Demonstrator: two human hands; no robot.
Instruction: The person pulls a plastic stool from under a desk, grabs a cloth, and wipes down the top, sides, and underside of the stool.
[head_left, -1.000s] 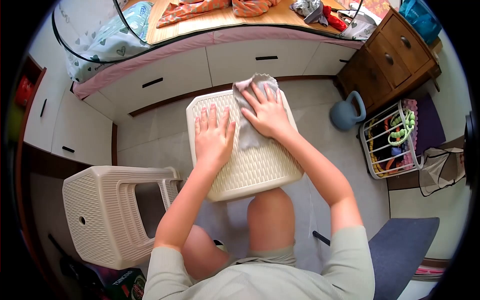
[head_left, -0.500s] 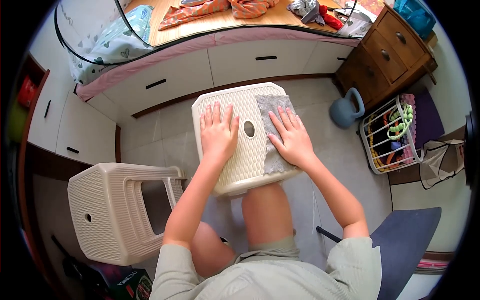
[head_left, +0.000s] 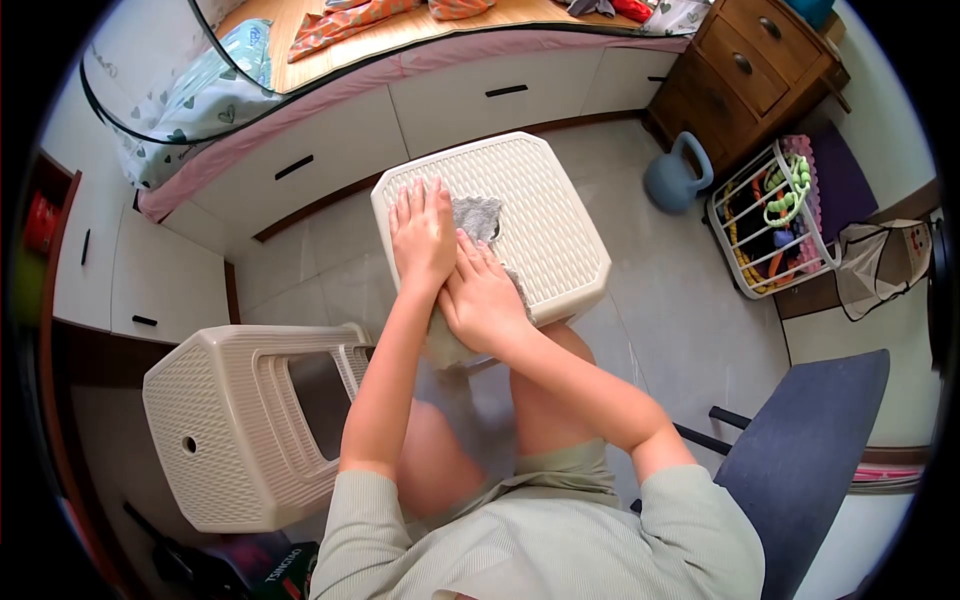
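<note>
- In the head view, a cream plastic stool (head_left: 560, 235) with a woven-pattern top stands upright in front of the person, the landmark for everything below.
- The grey cloth (head_left: 477, 215) lies on the left part of the stool's top, reaching to the central hole; much of it is hidden under the hands.
- The left hand (head_left: 422, 240) is flat on the stool's left side, fingers stretched out and together; it grips nothing visible.
- The right hand (head_left: 483, 305) is spread flat over the cloth at the stool's near left, fingers extended, pressing rather than grasping, just beside the left wrist.
- Left of the stool and nearer the person, a second stool (head_left: 200, 430) lies on its side.
- Beyond the stool runs a row of white drawers (head_left: 490, 100).
- Right of the stool, on the floor, are a blue kettlebell (head_left: 674, 180) and, farther right, a white basket (head_left: 795, 281).
- Nearer the person, to the stool's right, is a dark blue-grey panel (head_left: 815, 455).
</note>
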